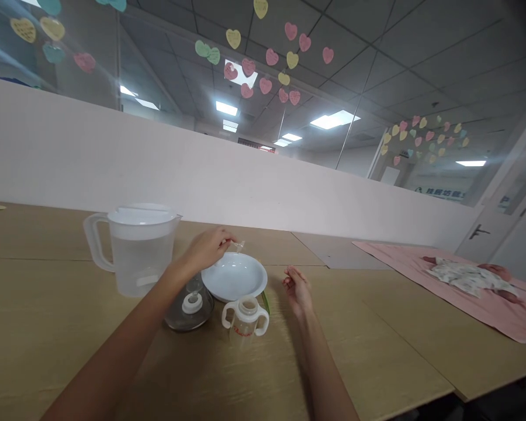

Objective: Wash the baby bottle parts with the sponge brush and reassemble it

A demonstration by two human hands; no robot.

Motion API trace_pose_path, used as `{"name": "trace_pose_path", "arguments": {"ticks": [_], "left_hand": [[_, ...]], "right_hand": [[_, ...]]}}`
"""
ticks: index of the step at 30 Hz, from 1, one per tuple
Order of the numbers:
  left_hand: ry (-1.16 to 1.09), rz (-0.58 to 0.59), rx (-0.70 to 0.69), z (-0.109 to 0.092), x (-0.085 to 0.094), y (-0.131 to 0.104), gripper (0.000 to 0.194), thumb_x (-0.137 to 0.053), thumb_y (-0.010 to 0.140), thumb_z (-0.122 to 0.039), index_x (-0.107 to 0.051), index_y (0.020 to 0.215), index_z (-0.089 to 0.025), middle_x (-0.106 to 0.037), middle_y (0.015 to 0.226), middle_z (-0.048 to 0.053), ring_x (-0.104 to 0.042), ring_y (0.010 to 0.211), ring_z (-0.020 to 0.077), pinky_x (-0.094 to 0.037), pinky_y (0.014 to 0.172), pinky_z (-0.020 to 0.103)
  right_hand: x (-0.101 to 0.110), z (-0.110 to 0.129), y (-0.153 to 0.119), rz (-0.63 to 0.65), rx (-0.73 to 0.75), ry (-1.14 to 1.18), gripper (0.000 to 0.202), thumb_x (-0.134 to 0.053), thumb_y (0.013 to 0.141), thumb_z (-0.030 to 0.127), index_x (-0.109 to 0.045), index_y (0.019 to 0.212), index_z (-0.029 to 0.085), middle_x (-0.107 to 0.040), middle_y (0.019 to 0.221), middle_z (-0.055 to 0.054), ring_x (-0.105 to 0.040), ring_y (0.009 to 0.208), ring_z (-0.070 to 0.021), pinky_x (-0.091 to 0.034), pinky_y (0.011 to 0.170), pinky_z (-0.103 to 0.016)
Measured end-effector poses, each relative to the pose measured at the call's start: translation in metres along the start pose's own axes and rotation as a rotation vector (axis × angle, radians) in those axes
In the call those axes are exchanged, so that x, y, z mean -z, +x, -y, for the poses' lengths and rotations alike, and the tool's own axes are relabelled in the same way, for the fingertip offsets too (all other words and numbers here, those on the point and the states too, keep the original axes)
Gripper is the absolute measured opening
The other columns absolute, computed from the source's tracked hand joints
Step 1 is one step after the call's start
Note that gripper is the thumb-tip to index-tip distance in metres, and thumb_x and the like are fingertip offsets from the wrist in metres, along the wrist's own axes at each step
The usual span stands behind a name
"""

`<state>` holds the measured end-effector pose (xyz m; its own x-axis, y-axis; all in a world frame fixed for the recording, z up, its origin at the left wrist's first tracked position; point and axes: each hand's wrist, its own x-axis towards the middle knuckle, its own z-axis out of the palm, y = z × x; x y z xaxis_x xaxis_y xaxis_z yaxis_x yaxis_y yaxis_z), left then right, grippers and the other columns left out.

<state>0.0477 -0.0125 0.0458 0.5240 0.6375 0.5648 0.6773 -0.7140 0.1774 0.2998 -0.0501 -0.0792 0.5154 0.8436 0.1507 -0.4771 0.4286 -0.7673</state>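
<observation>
My own left forearm [146, 318] gets in the way: it crosses in front of the jug [142, 257], left of the bowl [234, 278], and covers part of the tray [177, 318] on the bowl's near left. A green strip [266, 301] pokes out at the bowl's right edge, its other part hidden underneath. The clear piece [240, 246] at the bowl's far rim is so see-through and small that I can't make out its shape.

The jug seems to hold clear liquid, though its cloudy wall makes the level hard to read. The bowl's white inside shines at me, and I can't tell whether water lies in it. On the tray sits a white cap [192, 303]. Just on the near side of the bowl, the two-handled bottle [244, 327] stands upright, its mouth open.

My left hand [213, 245] is at the bowl's far left, fingers pinched together on the clear piece, which sticks out to the right of the fingertips. My right hand [297, 289] is right of the bowl and apart from it, fingers curled; I can't tell whether the tips meet. Well off to the bowl's right, a doll [469, 275] lies on a pink cloth [456, 304].
</observation>
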Motion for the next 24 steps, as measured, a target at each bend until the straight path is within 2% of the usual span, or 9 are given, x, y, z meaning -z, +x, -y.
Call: {"name": "trace_pose_path", "arguments": {"ticks": [10, 18, 24], "left_hand": [[0.023, 0.079, -0.089, -0.019, -0.010, -0.003, 0.023, -0.044, 0.081, -0.028, -0.066, 0.087, -0.021, -0.065, 0.089, 0.003, -0.057, 0.080, 0.0170, -0.040, 0.065, 0.025], [-0.027, 0.042, -0.194, -0.026, -0.028, -0.003, 0.019, -0.047, 0.083, -0.026, -0.065, 0.084, -0.021, -0.066, 0.085, 0.002, -0.055, 0.083, 0.0173, -0.039, 0.072, 0.027], [-0.003, 0.028, -0.204, -0.031, -0.027, -0.004, 0.019, -0.047, 0.084, -0.025, -0.065, 0.087, -0.020, -0.065, 0.085, 0.003, -0.054, 0.083, 0.0177, -0.038, 0.072, 0.028]], "right_hand": [[0.000, 0.001, 0.000, -0.021, 0.049, -0.015, 0.032, -0.078, 0.051, 0.026, -0.062, 0.078, 0.018, -0.063, 0.066, 0.004, -0.053, 0.049, -0.0058, -0.049, 0.051, -0.018], [-0.002, 0.007, -0.003, -0.035, 0.065, 0.069, 0.031, -0.080, 0.048, 0.020, -0.062, 0.074, 0.017, -0.063, 0.065, 0.004, -0.052, 0.049, -0.0036, -0.047, 0.050, -0.015], [-0.003, 0.005, -0.002, -0.017, 0.069, 0.007, 0.030, -0.079, 0.050, 0.023, -0.062, 0.075, 0.018, -0.064, 0.069, 0.003, -0.052, 0.048, -0.0038, -0.046, 0.049, -0.017]]}}
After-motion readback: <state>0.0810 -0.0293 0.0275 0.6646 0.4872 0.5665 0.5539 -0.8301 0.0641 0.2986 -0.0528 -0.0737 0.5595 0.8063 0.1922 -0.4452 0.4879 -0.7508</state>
